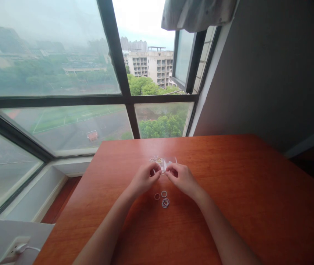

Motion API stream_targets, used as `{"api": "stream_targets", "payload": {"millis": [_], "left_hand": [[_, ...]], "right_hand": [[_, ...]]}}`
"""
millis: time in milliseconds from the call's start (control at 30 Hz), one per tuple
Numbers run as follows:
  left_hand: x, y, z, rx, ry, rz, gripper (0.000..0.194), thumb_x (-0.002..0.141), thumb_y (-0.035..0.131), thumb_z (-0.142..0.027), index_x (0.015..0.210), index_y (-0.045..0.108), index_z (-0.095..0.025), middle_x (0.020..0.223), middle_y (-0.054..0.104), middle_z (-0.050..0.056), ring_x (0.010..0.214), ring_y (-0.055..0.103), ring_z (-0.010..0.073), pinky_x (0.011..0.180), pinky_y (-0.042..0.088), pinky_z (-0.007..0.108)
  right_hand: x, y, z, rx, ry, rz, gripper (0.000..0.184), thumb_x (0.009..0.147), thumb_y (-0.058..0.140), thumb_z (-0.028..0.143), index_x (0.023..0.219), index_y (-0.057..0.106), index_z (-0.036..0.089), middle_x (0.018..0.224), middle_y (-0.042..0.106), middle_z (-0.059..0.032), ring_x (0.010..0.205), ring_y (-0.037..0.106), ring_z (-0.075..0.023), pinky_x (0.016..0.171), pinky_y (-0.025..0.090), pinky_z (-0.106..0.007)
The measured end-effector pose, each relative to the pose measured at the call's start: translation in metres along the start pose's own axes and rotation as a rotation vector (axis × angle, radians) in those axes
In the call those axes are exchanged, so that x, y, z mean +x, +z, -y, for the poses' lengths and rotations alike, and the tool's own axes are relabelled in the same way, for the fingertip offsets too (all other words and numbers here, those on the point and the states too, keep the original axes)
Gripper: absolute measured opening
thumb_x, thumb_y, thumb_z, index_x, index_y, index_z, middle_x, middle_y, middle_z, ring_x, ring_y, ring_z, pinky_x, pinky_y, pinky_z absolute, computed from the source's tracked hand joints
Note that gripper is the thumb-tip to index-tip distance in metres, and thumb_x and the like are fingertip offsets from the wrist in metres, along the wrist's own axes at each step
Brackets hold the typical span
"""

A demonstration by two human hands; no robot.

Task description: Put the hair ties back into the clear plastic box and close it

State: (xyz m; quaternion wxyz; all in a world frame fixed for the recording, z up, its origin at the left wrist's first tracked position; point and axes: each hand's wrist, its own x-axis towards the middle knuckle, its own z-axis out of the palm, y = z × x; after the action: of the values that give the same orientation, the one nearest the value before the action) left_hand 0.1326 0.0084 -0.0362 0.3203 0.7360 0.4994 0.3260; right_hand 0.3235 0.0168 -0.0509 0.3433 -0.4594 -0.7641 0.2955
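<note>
Both of my hands meet over the middle of a reddish wooden table [228, 191]. My left hand [144, 178] and my right hand [181, 177] have their fingers pinched together, holding a small clear plastic bag [168, 162] between them. Some small rings show inside the bag's far left end. Several small white rings [164, 200] lie loose on the table just below my hands, between my wrists.
A large window with dark frames [124, 99] runs behind the table's far edge. A grey wall [270, 73] stands at the right. A white wall socket with a plugged-in cable [15, 248] sits at lower left.
</note>
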Motion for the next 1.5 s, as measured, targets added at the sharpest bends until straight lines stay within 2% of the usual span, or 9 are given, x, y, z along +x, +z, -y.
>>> {"api": "stream_targets", "payload": {"millis": [200, 300, 433, 700, 1033, 1333, 1500], "left_hand": [[0.002, -0.022, 0.016, 0.099, -0.052, -0.134, 0.014, 0.081, 0.054, -0.026, 0.075, 0.061, -0.016, 0.065, 0.06, 0.0, 0.057, 0.05, 0.0106, 0.055, 0.038, 0.021], [0.002, -0.027, 0.021, 0.112, -0.1, -0.169, 0.015, 0.081, 0.054, -0.027, 0.077, 0.062, -0.015, 0.065, 0.062, 0.0, 0.057, 0.052, 0.0113, 0.054, 0.039, 0.022], [0.003, -0.024, 0.023, 0.138, -0.12, -0.155, 0.012, 0.078, 0.055, -0.025, 0.074, 0.061, -0.015, 0.067, 0.063, 0.001, 0.058, 0.054, 0.0123, 0.055, 0.039, 0.022], [0.003, -0.018, 0.027, 0.186, -0.102, -0.131, 0.01, 0.077, 0.054, -0.022, 0.074, 0.061, -0.015, 0.067, 0.063, 0.001, 0.058, 0.053, 0.012, 0.056, 0.039, 0.022], [0.002, -0.019, 0.032, 0.22, -0.124, -0.138, 0.013, 0.079, 0.055, -0.025, 0.079, 0.064, -0.017, 0.069, 0.064, 0.0, 0.059, 0.055, 0.0129, 0.058, 0.04, 0.024], [0.001, -0.024, 0.029, 0.198, -0.116, -0.142, 0.019, 0.082, 0.053, -0.031, 0.081, 0.064, -0.016, 0.072, 0.065, 0.001, 0.058, 0.054, 0.012, 0.056, 0.04, 0.022], [0.001, -0.025, 0.026, 0.189, -0.11, -0.143, 0.019, 0.082, 0.053, -0.03, 0.082, 0.065, -0.016, 0.072, 0.065, 0.001, 0.058, 0.054, 0.012, 0.055, 0.04, 0.022]], "right_hand": [[-0.001, -0.002, 0.002, -0.032, -0.008, 0.014, 0.007, 0.081, 0.059, 0.021, 0.078, 0.065, 0.019, 0.063, 0.058, 0.0024, 0.06, 0.052, -0.0119, 0.058, 0.036, -0.022], [-0.001, -0.002, 0.002, -0.039, -0.002, 0.03, 0.007, 0.081, 0.059, 0.022, 0.078, 0.065, 0.019, 0.064, 0.059, 0.0024, 0.06, 0.052, -0.0118, 0.058, 0.035, -0.022], [-0.001, -0.003, 0.001, -0.05, 0.012, 0.049, 0.007, 0.081, 0.06, 0.021, 0.078, 0.065, 0.019, 0.065, 0.061, 0.0021, 0.061, 0.053, -0.0118, 0.059, 0.035, -0.022], [-0.004, -0.004, 0.001, -0.052, 0.017, 0.179, 0.007, 0.079, 0.061, 0.018, 0.077, 0.067, 0.019, 0.064, 0.061, 0.0024, 0.06, 0.053, -0.0107, 0.057, 0.034, -0.021], [-0.005, -0.005, 0.002, -0.063, 0.014, 0.212, 0.007, 0.079, 0.061, 0.018, 0.078, 0.068, 0.018, 0.066, 0.062, 0.002, 0.062, 0.054, -0.0102, 0.058, 0.035, -0.021], [-0.01, -0.005, 0.001, -0.067, 0.03, 0.416, 0.01, 0.074, 0.065, 0.017, 0.081, 0.071, 0.019, 0.068, 0.064, 0.0023, 0.061, 0.054, -0.01, 0.056, 0.034, -0.02], [-0.011, -0.006, 0.002, -0.071, 0.013, 0.432, 0.009, 0.071, 0.069, 0.018, 0.08, 0.071, 0.02, 0.069, 0.065, 0.0027, 0.061, 0.054, -0.0103, 0.055, 0.034, -0.02]]}}
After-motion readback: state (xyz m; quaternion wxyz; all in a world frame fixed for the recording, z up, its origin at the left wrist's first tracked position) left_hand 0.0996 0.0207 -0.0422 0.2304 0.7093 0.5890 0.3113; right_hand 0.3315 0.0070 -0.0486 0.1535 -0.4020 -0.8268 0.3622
